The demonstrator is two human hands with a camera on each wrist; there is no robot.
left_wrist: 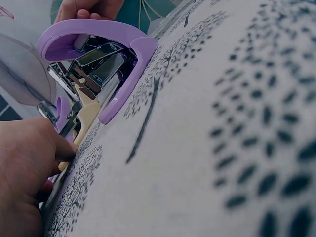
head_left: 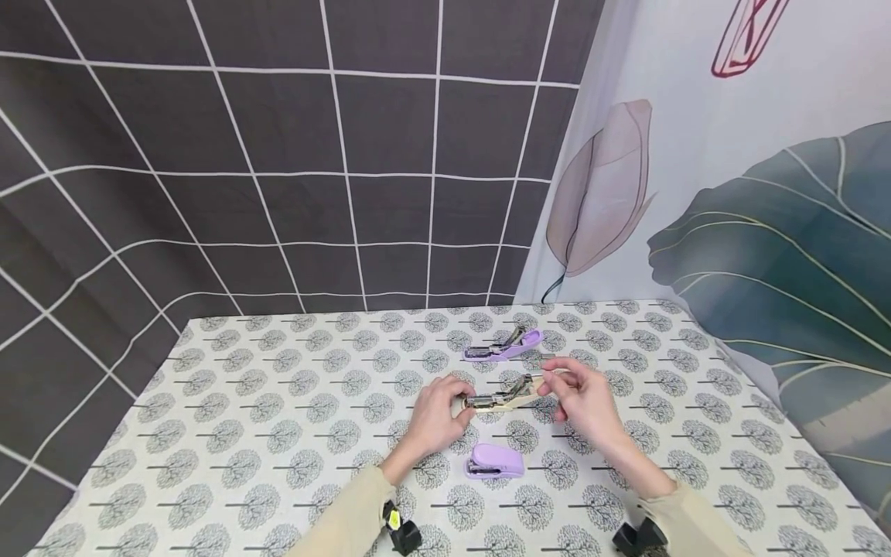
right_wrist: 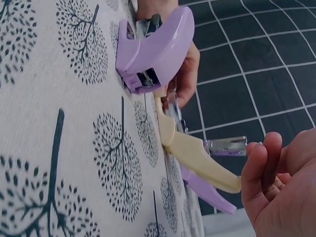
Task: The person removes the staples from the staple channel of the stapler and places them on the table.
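Observation:
A cream stapler [head_left: 518, 400] lies opened out on the cloth, its metal magazine exposed. My left hand [head_left: 438, 410] grips its left end between thumb and fingers; the left wrist view shows the thumb against the cream body [left_wrist: 88, 114]. At the other end, my right hand [head_left: 585, 398] has its thumb and fingertips together, pinching a thin, pale metal piece [head_left: 537, 377], mostly hidden by the fingers. In the right wrist view these fingertips [right_wrist: 271, 140] stand just off the cream handle [right_wrist: 207, 165].
Nearer me stands a closed purple stapler [head_left: 496, 460], large in the left wrist view. Behind the cream one lies another purple stapler [head_left: 504, 346], opened out. A small grey strip [head_left: 548, 357] lies just past my right fingertips. A tree-patterned cloth [head_left: 230, 464] covers the table.

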